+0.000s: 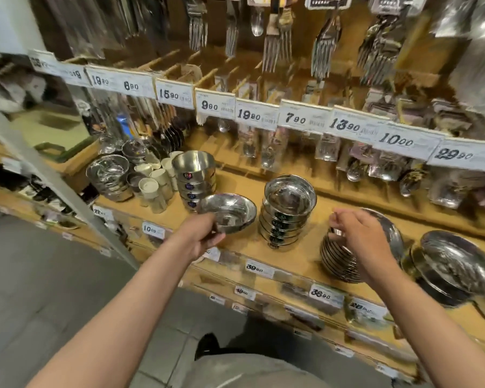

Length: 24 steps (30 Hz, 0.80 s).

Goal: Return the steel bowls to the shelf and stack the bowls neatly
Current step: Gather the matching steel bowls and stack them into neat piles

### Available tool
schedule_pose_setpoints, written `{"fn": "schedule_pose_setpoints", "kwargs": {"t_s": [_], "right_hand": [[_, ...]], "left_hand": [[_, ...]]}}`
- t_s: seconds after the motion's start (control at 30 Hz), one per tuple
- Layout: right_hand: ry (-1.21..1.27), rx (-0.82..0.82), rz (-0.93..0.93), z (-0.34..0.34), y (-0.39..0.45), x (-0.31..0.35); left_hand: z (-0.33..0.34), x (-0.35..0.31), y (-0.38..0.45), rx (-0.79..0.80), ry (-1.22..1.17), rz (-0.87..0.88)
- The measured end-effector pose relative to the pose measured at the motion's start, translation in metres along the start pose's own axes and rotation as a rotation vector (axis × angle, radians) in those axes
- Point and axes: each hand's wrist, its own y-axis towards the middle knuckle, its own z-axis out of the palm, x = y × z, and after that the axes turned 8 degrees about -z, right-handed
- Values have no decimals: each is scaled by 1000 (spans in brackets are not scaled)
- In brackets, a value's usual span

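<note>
- Left hand (205, 236) grips a shallow round steel bowl (228, 211) by its near rim, above the wooden shelf (300, 259).
- Right hand (360, 236), fingers loosely spread and holding nothing, hovers over a ribbed stack of steel bowls (338, 261).
- Two taller stacks between: one with dark stickers (287, 211), one with purple (194, 179).
- White plastic cups (154, 182) crowd the left.

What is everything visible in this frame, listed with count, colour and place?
loose steel bowl: one, silver, held over the shelf front
stack with blue stickers: one, silver, shelf left of centre
middle stack: one, silver, shelf centre
ribbed stack: one, silver, under the right hand
wide bowls: a stack, silver, shelf far right
white cups: several, shelf left
packaged cutlery: many, silver, hanging above
price tags: many, white, on shelf rails
shelf: one, tan
hands: left grips the loose bowl's rim; right reaches over the ribbed stack
</note>
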Motion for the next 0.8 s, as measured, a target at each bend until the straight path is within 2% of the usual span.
{"fn": "schedule_pose_setpoints", "kwargs": {"t_s": [0.1,0.3,0.57,0.8], "right_hand": [[-18,72,-19,0,1,-2],[34,177,-2,-13,-14,1],[142,146,32,-86,-16,13],[69,-5,11,-137,-5,14]], "left_hand": [[4,11,-32,-17,14,66],[36,26,-82,118,141,111],[125,24,-79,291,401,167],[198,24,-47,284,522,262]]}}
